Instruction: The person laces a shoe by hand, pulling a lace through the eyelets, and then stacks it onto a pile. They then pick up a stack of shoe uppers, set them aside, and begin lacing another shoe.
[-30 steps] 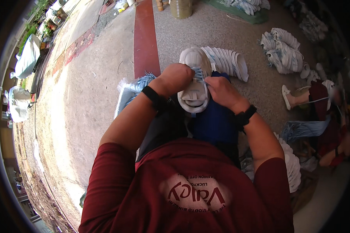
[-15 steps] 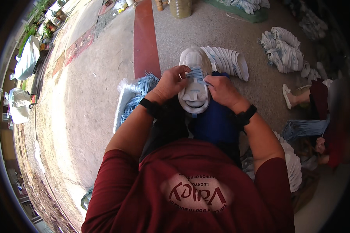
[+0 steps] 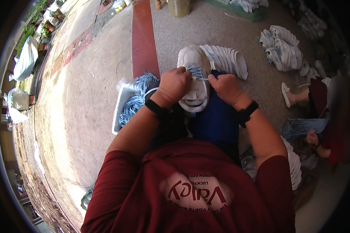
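Observation:
A white sneaker (image 3: 192, 58) rests over my lap, its toe pointing away from me. Light-blue shoelace (image 3: 195, 71) crosses the upper part of its tongue. My left hand (image 3: 175, 86) is closed at the shoe's left side, fingers curled, and seems to pinch a lace end that its fingers mostly hide. On the other side my right hand (image 3: 226, 88) pinches the lace between thumb and forefinger by the eyelets. The shoe's open collar faces me.
Left of my knees stands a white basket (image 3: 116, 116) full of blue laces (image 3: 133, 106). A row of nested white shoe uppers (image 3: 230, 62) lies beyond the sneaker. More shoes (image 3: 284, 50) are piled at right, near another person's hand (image 3: 312, 137) and hanging blue laces (image 3: 299, 127).
My left hand has turned over and drawn down and in at the shoe's left side, its fingers now curled tight. My right hand has shifted slightly right.

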A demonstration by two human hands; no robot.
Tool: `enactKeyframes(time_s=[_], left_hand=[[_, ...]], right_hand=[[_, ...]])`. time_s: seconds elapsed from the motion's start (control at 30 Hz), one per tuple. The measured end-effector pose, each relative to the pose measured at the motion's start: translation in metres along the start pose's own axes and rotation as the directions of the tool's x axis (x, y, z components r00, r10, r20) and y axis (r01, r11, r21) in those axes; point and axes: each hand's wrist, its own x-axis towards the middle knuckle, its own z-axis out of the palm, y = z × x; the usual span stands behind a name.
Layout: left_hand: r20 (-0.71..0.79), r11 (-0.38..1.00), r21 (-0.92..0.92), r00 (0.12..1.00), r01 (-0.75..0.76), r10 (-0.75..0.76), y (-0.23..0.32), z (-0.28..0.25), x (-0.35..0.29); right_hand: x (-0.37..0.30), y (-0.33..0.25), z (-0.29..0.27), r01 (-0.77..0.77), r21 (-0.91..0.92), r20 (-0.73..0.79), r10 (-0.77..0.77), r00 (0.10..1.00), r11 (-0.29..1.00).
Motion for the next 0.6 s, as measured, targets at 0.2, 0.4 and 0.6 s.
enactKeyframes(time_s=[0.2, 0.4, 0.6], left_hand=[[0.096, 0.982, 0.03, 0.978, -0.189, 0.185, -0.004, -0.003, -0.001], [0.037, 0.967, -0.224, 0.992, 0.125, -0.12, 0.015, -0.022, -0.022], [0.079, 0.951, -0.14, 0.961, 0.274, -0.265, -0.004, -0.025, -0.009]], right_hand=[[-0.016, 0.013, -0.005, 0.119, -0.078, -0.055, -0.124, 0.991, 0.99], [-0.028, -0.008, -0.006, 0.126, 0.009, -0.034, -0.126, 0.991, 0.992], [-0.02, -0.008, -0.002, 0.033, 0.042, 0.023, -0.034, 0.999, 0.999]])
